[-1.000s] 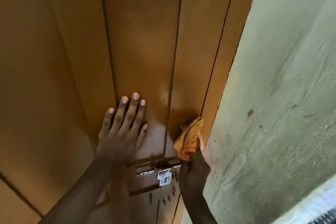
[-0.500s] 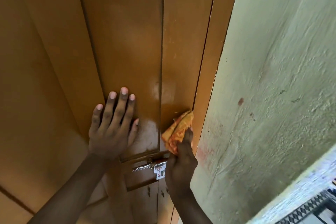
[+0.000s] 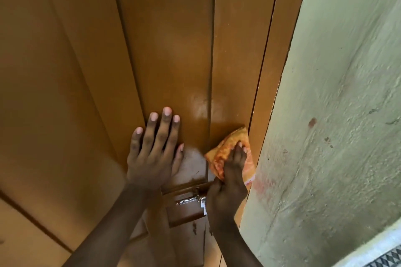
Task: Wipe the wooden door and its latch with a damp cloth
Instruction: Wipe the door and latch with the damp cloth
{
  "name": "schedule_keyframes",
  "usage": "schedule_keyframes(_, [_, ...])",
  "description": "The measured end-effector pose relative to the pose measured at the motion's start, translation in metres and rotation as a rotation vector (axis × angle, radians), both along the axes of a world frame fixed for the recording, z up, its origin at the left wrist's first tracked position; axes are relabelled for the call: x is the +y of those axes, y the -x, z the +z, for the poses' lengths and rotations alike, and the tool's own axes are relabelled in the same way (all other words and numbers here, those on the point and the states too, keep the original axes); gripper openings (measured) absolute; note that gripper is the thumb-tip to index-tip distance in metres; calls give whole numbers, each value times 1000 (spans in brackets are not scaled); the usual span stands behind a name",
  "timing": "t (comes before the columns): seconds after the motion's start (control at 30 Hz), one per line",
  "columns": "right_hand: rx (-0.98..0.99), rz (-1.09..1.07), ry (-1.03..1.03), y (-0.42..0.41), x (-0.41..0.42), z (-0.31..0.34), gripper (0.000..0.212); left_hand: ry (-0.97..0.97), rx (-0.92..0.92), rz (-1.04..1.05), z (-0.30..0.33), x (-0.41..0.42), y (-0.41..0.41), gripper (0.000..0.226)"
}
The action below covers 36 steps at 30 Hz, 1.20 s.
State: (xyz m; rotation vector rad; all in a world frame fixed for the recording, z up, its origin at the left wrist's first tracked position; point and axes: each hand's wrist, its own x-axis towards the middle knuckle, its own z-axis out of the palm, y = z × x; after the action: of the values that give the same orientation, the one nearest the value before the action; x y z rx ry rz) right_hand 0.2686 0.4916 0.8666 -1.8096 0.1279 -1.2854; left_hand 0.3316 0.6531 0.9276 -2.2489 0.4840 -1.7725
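Note:
The brown wooden door (image 3: pixel 169 39) fills the left and middle of the view, with vertical panels and a glossy wet patch near its right stile. My left hand (image 3: pixel 153 151) lies flat on the door, fingers spread and pointing up. My right hand (image 3: pixel 227 186) presses an orange patterned cloth (image 3: pixel 225 149) against the door's right stile, next to the frame. The metal latch (image 3: pixel 188 200) sits just below the hands; its right end is hidden behind my right hand.
A rough pale green wall (image 3: pixel 338 115) with small dark and reddish marks stands close on the right of the brown door frame (image 3: pixel 271 71). A strip of patterned floor (image 3: pixel 386 260) shows at the bottom right corner.
My right hand has spread its fingers further over the cloth, pressing it flatter on the right stile. The left hand stays flat on the door. The view has shifted slightly.

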Motion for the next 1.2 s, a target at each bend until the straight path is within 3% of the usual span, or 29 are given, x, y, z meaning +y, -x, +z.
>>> schedule_keyframes(0.1, [-13,44,171,2,-14,-26,45,4,4,4,0,-1,-1,73])
schedule_keyframes(0.23, [41,80,7,16,-17,-38,45,15,11,10,-2,-1,-1,75])
schedule_keyframes(0.37, [-3,48,-81,2,-9,2,37,24,1,2,0,-1,0,76])
schedule_keyframes(0.43, [2,4,62,-7,-11,14,47,19,4,-1,0,-1,1,76])
schedule_keyframes(0.5, [-4,-13,285,-8,-19,2,44,11,4,5,1,-1,1,76])
schedule_keyframes(0.57, [1,41,375,2,-32,-21,43,15,10,2,0,-1,1,76])
schedule_keyframes(0.67, [-6,30,266,15,-40,-34,37,18,13,4,-1,-1,0,76])
schedule_keyframes(0.77, [29,3,-7,6,-27,-9,41,19,10,-2,-1,-1,1,76])
schedule_keyframes(0.83, [15,-5,-49,-3,-16,12,42,22,8,-5,-1,-1,1,76])
schedule_keyframes(0.97, [27,-12,336,7,-18,-10,51,24,13,-9,0,0,0,76])
schedule_keyframes(1.0, [63,-1,318,13,-23,-22,53,26,13,-13,0,0,1,75])
schedule_keyframes(1.07, [138,-40,130,24,-27,-36,36,18,7,-17,-1,-1,0,75])
schedule_keyframes(1.2, [198,-104,-268,15,-14,-11,26,16,-7,-13,-2,0,0,75])
